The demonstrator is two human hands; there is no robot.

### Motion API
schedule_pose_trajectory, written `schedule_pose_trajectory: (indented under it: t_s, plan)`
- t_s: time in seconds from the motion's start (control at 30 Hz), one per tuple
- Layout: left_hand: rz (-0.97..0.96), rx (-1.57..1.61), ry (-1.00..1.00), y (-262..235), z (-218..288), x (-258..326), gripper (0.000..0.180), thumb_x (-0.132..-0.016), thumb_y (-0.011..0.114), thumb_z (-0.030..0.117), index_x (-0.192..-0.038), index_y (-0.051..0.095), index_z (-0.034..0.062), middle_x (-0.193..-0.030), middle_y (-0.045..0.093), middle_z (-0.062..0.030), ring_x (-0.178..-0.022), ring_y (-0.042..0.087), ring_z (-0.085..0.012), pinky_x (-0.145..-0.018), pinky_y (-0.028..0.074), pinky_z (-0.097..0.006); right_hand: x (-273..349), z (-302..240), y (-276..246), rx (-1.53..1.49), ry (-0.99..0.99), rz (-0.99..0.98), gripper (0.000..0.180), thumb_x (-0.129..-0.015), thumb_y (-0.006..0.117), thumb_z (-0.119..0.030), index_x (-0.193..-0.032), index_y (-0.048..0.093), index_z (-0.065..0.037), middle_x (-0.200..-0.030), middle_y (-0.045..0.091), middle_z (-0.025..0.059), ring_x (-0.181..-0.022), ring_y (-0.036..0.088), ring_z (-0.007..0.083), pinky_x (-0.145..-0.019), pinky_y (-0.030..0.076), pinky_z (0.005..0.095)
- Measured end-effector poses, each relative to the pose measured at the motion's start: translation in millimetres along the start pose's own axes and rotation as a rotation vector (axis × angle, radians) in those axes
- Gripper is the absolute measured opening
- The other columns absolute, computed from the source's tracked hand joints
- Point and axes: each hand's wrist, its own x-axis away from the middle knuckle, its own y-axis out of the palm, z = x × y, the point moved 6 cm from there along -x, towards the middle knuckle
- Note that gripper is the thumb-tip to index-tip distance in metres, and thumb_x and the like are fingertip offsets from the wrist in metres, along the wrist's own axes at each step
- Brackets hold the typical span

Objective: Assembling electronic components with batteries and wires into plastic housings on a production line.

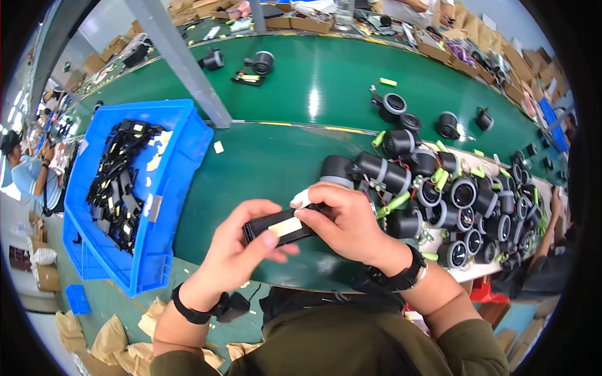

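Observation:
A black rectangular plastic case [271, 220] is between my two hands, over the near edge of the green table. A pale yellow pad [286, 227] lies on its upper face. My left hand [241, 241] holds the case's left end, with the thumb by the pad and the fingers partly behind. My right hand [343, 220] grips the right end between thumb and curled fingers. A white cover [302, 199] shows at a fingertip of that hand. What the right fingers touch behind the case is hidden.
A blue bin [166, 188] of black plastic pieces stands left. To the right are piled black cylindrical housings [384, 172] with wires and yellow-green cells [397, 202]. Beyond lies a green conveyor [301, 81] with a few housings; a grey post [179, 62] rises behind the bin. Co-workers appear at both sides.

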Motion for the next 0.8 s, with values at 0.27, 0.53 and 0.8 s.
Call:
schedule_pose_trajectory:
  t_s: [0.27,0.53,0.8]
  plan:
    - [-0.133,0.651,-0.095,16,-47,-24,0.046,-0.097,0.038,0.026,-0.131,0.034,-0.0048,-0.122,0.050,-0.0154,-0.096,0.059,-0.0283,-0.082,0.050,-0.038,16,-37,-37,0.665,-0.545,0.279,0.037,-0.065,0.068,0.005,-0.100,0.059,-0.001,-0.085,0.060,0.0119,-0.077,0.058,0.0278,-0.066,0.047,0.0336]
    - [-0.076,0.664,0.045,45,-40,-27,0.046,-0.098,0.032,0.024,-0.138,0.027,0.0023,-0.137,0.036,-0.0102,-0.124,0.037,-0.0228,-0.104,0.027,-0.042,18,-12,-6,0.552,-0.530,0.161,0.031,-0.063,0.062,0.004,-0.093,0.056,-0.001,-0.079,0.057,0.0078,-0.071,0.055,0.0245,-0.063,0.047,0.0338]
    - [0.107,0.536,0.076,44,-41,-33,0.047,-0.097,0.032,0.025,-0.136,0.027,-0.0005,-0.139,0.034,-0.0144,-0.125,0.037,-0.0256,-0.105,0.029,-0.040,15,-23,2,0.764,-0.648,0.154,0.029,-0.067,0.060,-0.006,-0.095,0.056,-0.002,-0.082,0.058,0.0061,-0.073,0.054,0.0206,-0.061,0.044,0.0305]
